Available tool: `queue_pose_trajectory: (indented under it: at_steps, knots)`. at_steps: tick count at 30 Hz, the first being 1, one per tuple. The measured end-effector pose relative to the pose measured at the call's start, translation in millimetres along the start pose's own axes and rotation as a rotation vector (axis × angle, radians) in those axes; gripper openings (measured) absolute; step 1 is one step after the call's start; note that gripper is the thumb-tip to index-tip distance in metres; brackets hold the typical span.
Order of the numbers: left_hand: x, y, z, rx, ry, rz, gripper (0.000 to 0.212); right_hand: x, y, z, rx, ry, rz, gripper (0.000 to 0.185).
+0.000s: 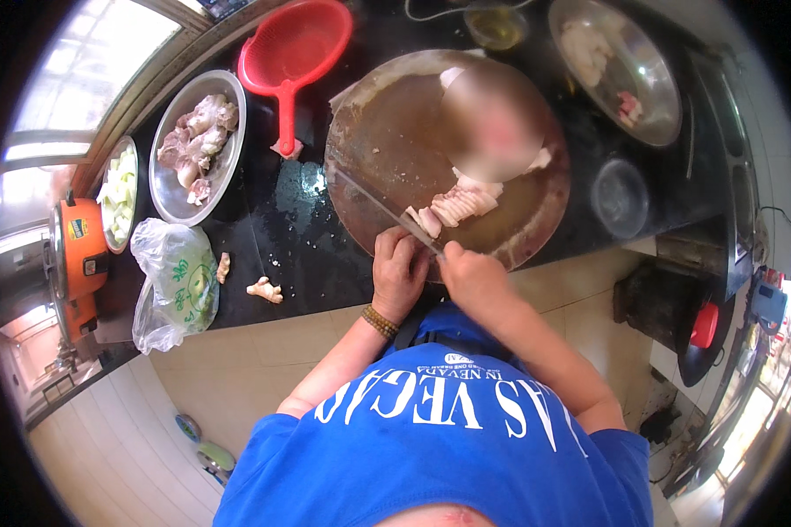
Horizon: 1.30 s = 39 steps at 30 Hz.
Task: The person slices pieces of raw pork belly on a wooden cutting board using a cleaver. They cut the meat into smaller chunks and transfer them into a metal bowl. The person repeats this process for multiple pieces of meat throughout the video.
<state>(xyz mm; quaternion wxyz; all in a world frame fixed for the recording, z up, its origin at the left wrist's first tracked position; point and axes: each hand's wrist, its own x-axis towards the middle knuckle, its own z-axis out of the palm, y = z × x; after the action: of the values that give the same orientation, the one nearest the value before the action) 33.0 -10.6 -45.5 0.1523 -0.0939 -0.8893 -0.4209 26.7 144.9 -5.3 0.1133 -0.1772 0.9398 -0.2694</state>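
Observation:
My right hand [472, 275] grips the handle of a kitchen knife [385, 207], whose blade slants up and left over a round wooden chopping board [395, 125]. Beside the blade, on its near side, my left hand [399, 267] rests with curled fingers at the board's front edge. Whatever lies beneath those fingers is hidden. A row of thin slices of pale, fatty meat [465, 204] leans together just beyond the knife. Farther back on the board, a blurred patch covers something pinkish; bits of pale meat show at its rim.
Left on the black counter [303, 244] are a red strainer [296, 53], a metal bowl of meat chunks [227, 165], a dish of cut pale-green vegetable [118, 191], a plastic bag [178, 283] and ginger [265, 290]. Right stand a metal basin [652, 85] and clear bowl [619, 197].

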Motion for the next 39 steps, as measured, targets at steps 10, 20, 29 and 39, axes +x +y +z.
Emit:
queue_pose_trajectory:
  at_steps: [10, 20, 29, 39]
  knots:
    - [9, -1, 3, 0.068, 0.06, -0.014, 0.021, -35, -10, -45, 0.182, 0.04, 0.001, 0.02]
    - [-7, -8, -4, 0.068, 0.011, -0.016, 0.035, -86, -6, -52, 0.103, -0.107, 0.063, 0.017]
    - [-4, -15, -2, 0.057, -0.011, -0.021, 0.036, -36, -19, -17, 0.144, -0.078, 0.095, 0.02]
    - [-4, -16, 0, 0.022, 0.017, -0.041, 0.037, -42, -18, -28, 0.034, -0.14, 0.116, 0.015]
